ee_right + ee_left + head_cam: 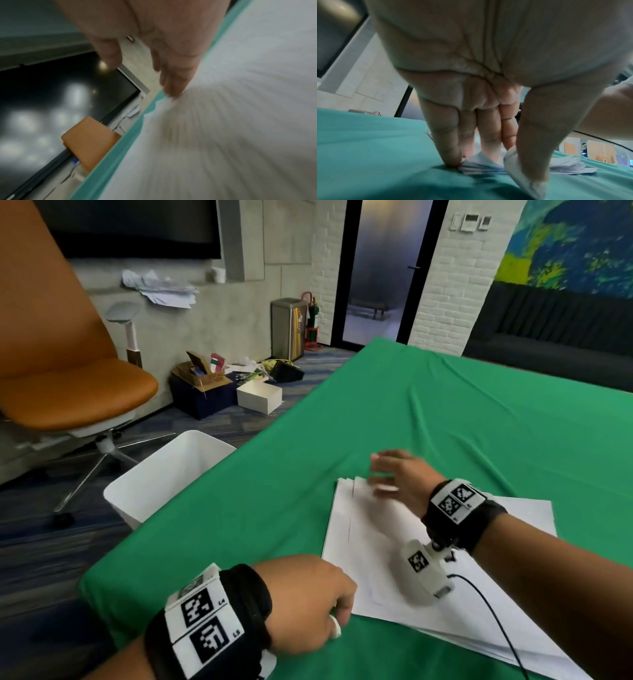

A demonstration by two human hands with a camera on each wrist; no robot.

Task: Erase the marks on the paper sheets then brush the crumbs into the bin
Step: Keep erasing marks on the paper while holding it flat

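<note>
Right hand [399,481] spread flat over far corner of paper sheets [394,546]. Left hand [308,601] pinching eraser [520,174], fingertips [452,158] pressing near corner. White bin [164,474] beside desk [445,412].

A loose stack of white paper sheets [394,546] lies flat on the green-covered surface [445,412], edges fanned unevenly at the far and near corners. A small white eraser [518,167] stands tilted at the stack's near corner, its tip touching the cloth. An open white bin [164,474] sits on the floor just beside the surface's left edge.

Right hand [399,479] motion-blurred; paper sheets [394,546] marks indiscernible.
</note>
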